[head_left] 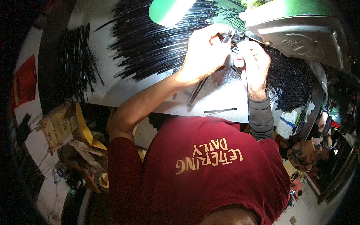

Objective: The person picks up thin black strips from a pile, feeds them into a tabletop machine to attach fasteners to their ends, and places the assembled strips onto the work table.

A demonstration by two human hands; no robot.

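Observation:
Under bright light, my left hand (205,51) pinches a narrow black strip (227,36) between thumb and fingers, close to a small metal part (238,34) of a machine (296,39). My right hand (255,60) is closed just to the right, its fingertips at the same spot. A thin black strip (246,80) runs from it down toward the table's near edge. Glare and the fingers hide where the strips meet the metal part. Many black strips (150,48) lie side by side left of my left hand. A few more (197,92) lie below it.
A green lamp shade (168,11) hangs above the strips. On the white table (116,92) are another bundle (77,60) at far left, a dark heap (290,78) at right, and a loose strip (221,110) near the edge. A cardboard box (58,125) stands lower left.

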